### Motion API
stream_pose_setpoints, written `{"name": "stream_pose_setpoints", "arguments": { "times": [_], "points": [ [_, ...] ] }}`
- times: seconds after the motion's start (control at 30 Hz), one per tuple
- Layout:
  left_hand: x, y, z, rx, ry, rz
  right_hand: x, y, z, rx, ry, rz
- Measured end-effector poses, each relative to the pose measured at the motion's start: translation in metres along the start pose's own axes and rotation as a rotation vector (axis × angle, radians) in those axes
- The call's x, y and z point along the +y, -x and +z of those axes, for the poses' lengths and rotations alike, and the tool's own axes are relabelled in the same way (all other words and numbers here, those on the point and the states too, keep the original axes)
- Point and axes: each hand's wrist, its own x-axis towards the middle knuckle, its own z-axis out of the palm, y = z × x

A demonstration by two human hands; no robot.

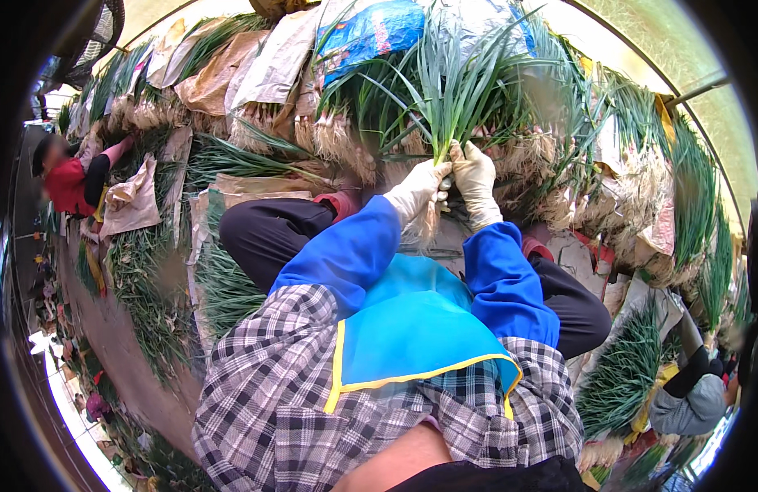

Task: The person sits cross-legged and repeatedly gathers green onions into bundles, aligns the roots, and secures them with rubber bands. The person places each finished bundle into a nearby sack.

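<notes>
A small bunch of green garlic (pixel 445 92) stands upright before me, its long flat leaves fanned out at the top. My left hand (pixel 418 189), in a pale glove, is closed around its lower stems. Below that hand hang the pale, stringy roots (pixel 424 224). My right hand (pixel 476 179), gloved too, presses in from the other side with thumb and fingers closed at the stems. Its fingertips are partly hidden, and the bulb ends are covered by both hands. Just behind the bunch lies a heap of more green garlic (pixel 385 101), roots towards me.
A long row of rooted plants (pixel 342 141) curves around the front, partly under woven sacks (pixel 274 61) and a blue sack (pixel 373 34). Loose plants (pixel 243 160) lie by my left knee, another pile (pixel 622 369) on the right. One person (pixel 71 178) sits far left, another (pixel 693 393) lower right.
</notes>
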Motion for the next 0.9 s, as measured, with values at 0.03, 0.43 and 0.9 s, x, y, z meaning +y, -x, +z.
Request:
{"name": "stream_pose_setpoints", "arguments": {
  "times": [0.03,0.43,0.9],
  "points": [
    [-0.008,-0.010,-0.002,0.069,0.005,0.027,-0.005,0.002,0.003,0.125,0.030,-0.059],
    [0.013,0.007,0.014,-0.054,0.081,0.021,-0.016,-0.004,0.000,0.298,-0.779,0.347],
    [0.191,0.055,-0.064,0.042,-0.294,0.587,0.121,0.100,-0.030,-1.396,0.559,-0.141]
  ]
}}
